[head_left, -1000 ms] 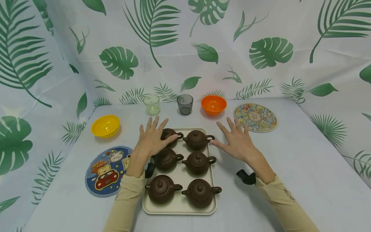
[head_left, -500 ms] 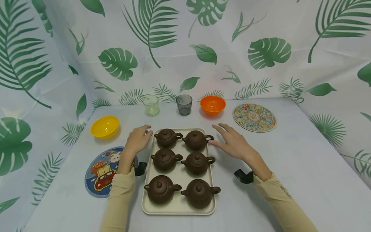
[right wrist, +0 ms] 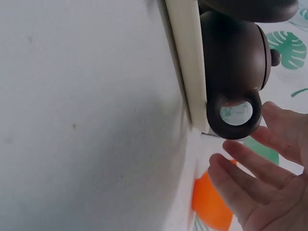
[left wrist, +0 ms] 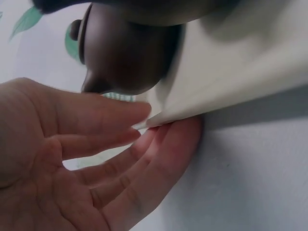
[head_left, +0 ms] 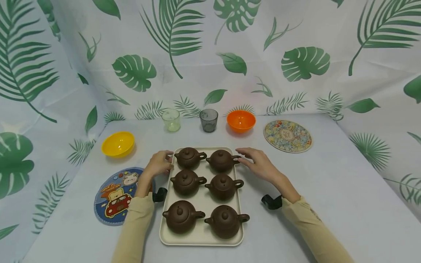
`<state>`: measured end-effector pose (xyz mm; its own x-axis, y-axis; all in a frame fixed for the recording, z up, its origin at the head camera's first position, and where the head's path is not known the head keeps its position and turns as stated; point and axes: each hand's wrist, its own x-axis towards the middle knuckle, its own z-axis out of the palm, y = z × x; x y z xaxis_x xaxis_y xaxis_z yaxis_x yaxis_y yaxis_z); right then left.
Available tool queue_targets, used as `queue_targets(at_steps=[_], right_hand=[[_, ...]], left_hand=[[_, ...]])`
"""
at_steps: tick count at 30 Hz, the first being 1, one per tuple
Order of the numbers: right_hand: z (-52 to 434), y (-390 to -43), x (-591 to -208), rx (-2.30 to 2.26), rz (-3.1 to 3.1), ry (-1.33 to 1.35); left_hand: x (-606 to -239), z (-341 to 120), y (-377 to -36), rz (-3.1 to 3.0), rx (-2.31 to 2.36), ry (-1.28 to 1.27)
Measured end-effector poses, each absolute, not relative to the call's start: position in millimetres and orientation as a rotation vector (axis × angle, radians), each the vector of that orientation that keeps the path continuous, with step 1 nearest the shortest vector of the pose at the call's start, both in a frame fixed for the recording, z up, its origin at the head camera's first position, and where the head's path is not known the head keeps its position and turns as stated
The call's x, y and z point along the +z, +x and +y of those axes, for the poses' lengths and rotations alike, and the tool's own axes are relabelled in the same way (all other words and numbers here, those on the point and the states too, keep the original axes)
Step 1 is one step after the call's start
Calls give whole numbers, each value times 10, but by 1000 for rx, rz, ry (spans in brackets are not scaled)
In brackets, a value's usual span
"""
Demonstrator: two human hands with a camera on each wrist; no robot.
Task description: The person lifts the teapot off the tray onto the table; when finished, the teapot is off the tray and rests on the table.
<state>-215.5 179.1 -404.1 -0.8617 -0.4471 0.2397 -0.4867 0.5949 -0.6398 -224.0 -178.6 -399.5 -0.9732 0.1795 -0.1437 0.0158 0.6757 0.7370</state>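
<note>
Cream tray (head_left: 200,236) is sitting on the bench (head_left: 329,190) with six dark brown teapots (head_left: 222,187) on it, two columns of three, handles all pointing right. Left hand (head_left: 159,165) is half open at the tray's far left edge, fingertips touching low on the rim, thumb above; can't tell if it's really gripping. Right hand (head_left: 261,166) is loosely spread, holding nothing, right by the far-right pot's handle (right wrist: 236,132). Orange bowl (head_left: 241,122) and two glasses (head_left: 208,121) sit behind.
</note>
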Motion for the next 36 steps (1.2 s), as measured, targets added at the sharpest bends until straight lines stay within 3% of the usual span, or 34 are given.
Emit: queue_targets(at_steps=[36], right_hand=[[1738,-2322,-4090,1336,-2659,813]], left_hand=[[-4059,-1761,-2264,2655,1230,67]])
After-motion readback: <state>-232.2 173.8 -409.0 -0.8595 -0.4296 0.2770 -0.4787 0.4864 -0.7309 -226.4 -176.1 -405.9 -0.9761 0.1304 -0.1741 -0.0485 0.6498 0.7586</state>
